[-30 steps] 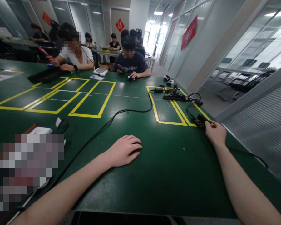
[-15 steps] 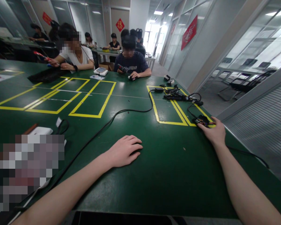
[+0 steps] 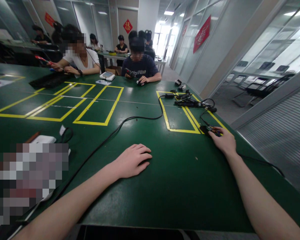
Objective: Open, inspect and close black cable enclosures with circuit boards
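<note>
My left hand [image 3: 132,161] rests on the green table [image 3: 175,193] with its fingers stretched out and nothing in it. On the right, my right hand [image 3: 224,141] grips a small black device with coloured wires [image 3: 211,129]. Its thumb is on the near side, and the fingers partly cover the device, so its exact kind is unclear. From the device a thin black cable leads up to a pile of black parts and cables [image 3: 188,101]. The device lies by the near end of a yellow tape outline.
A long black cable [image 3: 120,125] crosses the table to a small black box [image 3: 169,96]. Yellow tape rectangles [image 3: 90,124] mark the tabletop. At left sits a blurred-out item [image 3: 35,173] beside a white device [image 3: 43,139]. Two people [image 3: 141,68] work across the table.
My right hand has shifted slightly left with the device, which is turned and has moved a little to the left. My left hand stays in place.
</note>
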Available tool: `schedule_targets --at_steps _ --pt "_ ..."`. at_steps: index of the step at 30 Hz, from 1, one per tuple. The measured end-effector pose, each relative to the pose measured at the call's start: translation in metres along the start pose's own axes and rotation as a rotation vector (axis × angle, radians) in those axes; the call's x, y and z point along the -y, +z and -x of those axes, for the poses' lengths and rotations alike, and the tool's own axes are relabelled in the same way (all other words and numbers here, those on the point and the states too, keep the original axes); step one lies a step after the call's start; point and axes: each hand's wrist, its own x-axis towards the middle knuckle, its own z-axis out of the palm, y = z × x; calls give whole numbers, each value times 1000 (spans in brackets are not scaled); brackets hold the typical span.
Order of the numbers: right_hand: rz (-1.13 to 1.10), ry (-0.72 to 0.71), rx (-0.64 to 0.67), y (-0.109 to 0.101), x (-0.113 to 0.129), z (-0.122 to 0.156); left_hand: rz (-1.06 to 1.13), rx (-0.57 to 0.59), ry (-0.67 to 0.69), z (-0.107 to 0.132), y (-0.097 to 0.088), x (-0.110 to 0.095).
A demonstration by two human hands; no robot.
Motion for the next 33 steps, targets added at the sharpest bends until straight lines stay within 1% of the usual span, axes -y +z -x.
schedule_targets --at_steps 2,3,7,10,12,14,17,19,20,22,25,29,33 --pt "0 53 36 1 18 5 -4 2 2 0 0 1" --pt "-11 47 67 1 29 9 -4 2 2 0 0 1" --pt "-33 -80 211 5 76 32 -4 -10 3 1 0 0" --pt "-136 -267 326 8 108 57 -13 -21 11 1 2 1" --pt "-245 -409 415 9 128 77 -16 -44 24 1 3 2" --pt "-383 -584 536 7 146 98 -10 -96 38 0 1 2" --pt "-535 -827 713 0 168 125 16 -223 47 1 -4 1" --pt "-611 -948 815 -7 178 136 38 -285 53 2 -8 0" --pt "-642 -984 846 -10 181 139 50 -279 65 2 -10 0" --pt "-678 -1021 866 -14 183 142 84 -218 94 4 -9 -1" --pt "-672 -1031 820 -13 181 141 133 -123 105 4 -4 0" --pt "-627 -1017 724 -11 178 140 169 -25 26 2 0 0" --pt "-605 -988 676 -12 179 140 87 3 -46 0 -3 -1"
